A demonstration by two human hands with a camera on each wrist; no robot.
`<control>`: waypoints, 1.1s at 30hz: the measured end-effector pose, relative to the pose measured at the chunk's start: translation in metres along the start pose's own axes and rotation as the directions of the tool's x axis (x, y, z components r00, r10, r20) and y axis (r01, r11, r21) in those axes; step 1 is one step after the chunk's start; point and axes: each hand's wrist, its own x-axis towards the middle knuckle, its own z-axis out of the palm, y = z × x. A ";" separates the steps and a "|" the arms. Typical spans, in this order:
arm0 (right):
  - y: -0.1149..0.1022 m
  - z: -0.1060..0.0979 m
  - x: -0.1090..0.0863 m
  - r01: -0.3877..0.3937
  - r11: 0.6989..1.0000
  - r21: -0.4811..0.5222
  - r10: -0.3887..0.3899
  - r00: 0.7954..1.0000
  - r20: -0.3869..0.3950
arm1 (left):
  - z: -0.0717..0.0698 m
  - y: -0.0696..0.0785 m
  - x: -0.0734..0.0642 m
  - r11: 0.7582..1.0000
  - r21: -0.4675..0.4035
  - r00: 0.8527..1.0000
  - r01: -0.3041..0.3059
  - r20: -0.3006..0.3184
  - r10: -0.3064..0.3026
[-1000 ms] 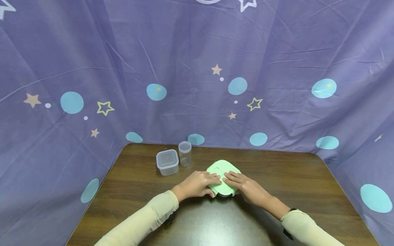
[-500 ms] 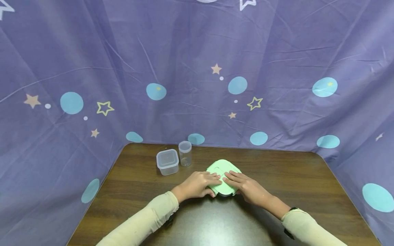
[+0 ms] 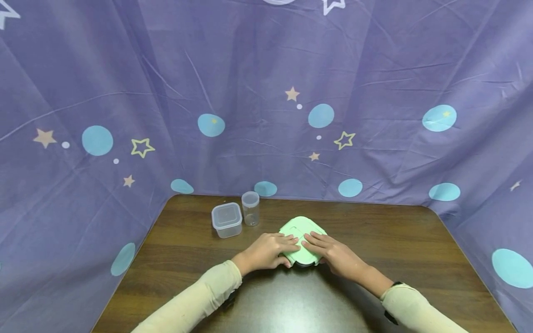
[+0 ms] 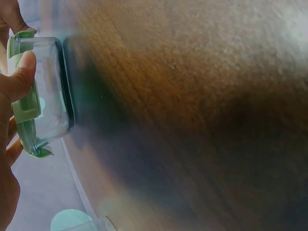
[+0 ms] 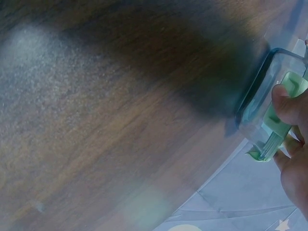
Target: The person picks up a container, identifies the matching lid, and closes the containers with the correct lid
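Note:
A glass food container with a light green lid (image 3: 300, 225) stands on the table, near the middle. My left hand (image 3: 267, 251) holds its left side, fingers spread across the lid. In the left wrist view that thumb (image 4: 24, 72) presses on a green side clasp (image 4: 29, 109), which lies down along the clear glass wall (image 4: 48, 86). From the other side my right hand (image 3: 338, 255) grips the container in the same way. Its thumb (image 5: 285, 103) sits on another green clasp (image 5: 275, 124) in the right wrist view. The fingers cover part of the lid.
To the left of the green-lidded container stand a square clear plastic box with a lid (image 3: 226, 219) and a tall clear jar (image 3: 251, 210). The brown wooden table (image 3: 374, 231) ends at a purple curtain (image 3: 266, 92) with stars and dots.

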 end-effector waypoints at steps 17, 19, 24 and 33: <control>0.000 0.001 -0.001 0.002 1.000 -0.008 -0.002 1.000 -0.004 | -0.002 -0.002 0.002 0.998 -0.056 0.998 0.018 0.053 -0.015; 0.001 0.002 -0.001 0.000 1.000 -0.010 0.000 1.000 -0.009 | -0.003 -0.002 0.004 0.999 -0.051 0.997 0.020 0.080 -0.016; 0.001 0.003 -0.001 -0.013 1.000 0.001 0.013 1.000 -0.011 | -0.006 -0.001 0.005 0.998 -0.045 0.994 0.035 0.103 -0.030; 0.001 0.003 0.000 -0.015 1.000 0.007 0.015 1.000 -0.008 | -0.001 0.002 0.000 1.000 -0.025 0.999 0.015 0.031 -0.014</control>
